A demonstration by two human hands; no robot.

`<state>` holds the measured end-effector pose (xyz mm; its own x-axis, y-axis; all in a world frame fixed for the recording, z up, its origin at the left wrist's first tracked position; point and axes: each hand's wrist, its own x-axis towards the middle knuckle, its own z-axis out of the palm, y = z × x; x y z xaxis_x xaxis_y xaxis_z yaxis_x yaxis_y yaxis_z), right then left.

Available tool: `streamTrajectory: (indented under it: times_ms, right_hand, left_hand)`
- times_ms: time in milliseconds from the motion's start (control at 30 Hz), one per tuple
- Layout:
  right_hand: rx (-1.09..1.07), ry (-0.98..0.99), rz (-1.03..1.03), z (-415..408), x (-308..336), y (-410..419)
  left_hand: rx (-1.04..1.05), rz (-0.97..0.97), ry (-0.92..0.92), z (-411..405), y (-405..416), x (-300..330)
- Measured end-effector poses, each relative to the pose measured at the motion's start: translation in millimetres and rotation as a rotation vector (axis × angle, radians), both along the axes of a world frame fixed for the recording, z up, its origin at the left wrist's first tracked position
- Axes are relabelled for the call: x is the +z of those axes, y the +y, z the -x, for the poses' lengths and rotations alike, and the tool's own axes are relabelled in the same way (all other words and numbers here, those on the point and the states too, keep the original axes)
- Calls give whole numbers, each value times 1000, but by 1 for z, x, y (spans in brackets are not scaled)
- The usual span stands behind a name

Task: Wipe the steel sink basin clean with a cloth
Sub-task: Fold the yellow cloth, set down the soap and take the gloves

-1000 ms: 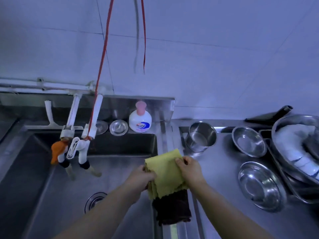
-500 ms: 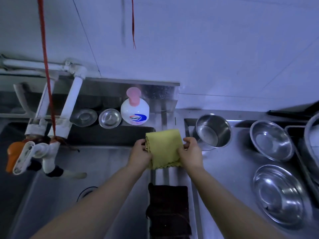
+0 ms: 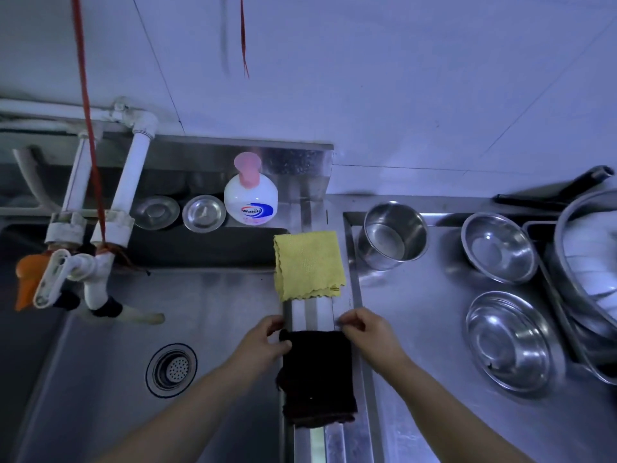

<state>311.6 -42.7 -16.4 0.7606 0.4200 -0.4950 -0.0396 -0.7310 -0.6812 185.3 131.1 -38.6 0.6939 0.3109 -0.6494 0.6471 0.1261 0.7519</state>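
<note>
- A dark cloth (image 3: 317,379) is lying folded over the steel ridge in the lower centre of the frame, between the sink basin (image 3: 207,329) on the left and the counter (image 3: 417,329) on the right.
- The left hand (image 3: 263,342) is pinching the cloth's upper left corner; the right hand (image 3: 370,332) is touching its upper right corner with fingers curled, though whether they are gripping fabric I cannot tell.
- A folded yellow cloth (image 3: 309,264) is resting just above, apart from both hands.
- The dark cloth is looking soft, limp and light; it is likely sagging once lifted, so the two top corners seem the sensible hold.
- The basin is looking smooth, probably slick, with the drain (image 3: 172,369) sitting in the lower left.
</note>
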Motion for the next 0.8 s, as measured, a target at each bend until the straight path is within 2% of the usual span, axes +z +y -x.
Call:
streamTrajectory:
  times_ms: [167, 267, 500, 800]
  right_hand:
    - [103, 92, 6, 11, 2, -9]
    - [96, 14, 31, 11, 4, -6]
    - [-39, -197, 12, -11, 14, 14]
    - [-13, -383, 130, -3, 9, 17]
  left_hand:
    - [-35, 2, 20, 12, -4, -9]
    - [-58, -69, 41, 12, 1, -7]
    - [82, -222, -36, -22, 15, 8]
    - [109, -393, 57, -9, 22, -4]
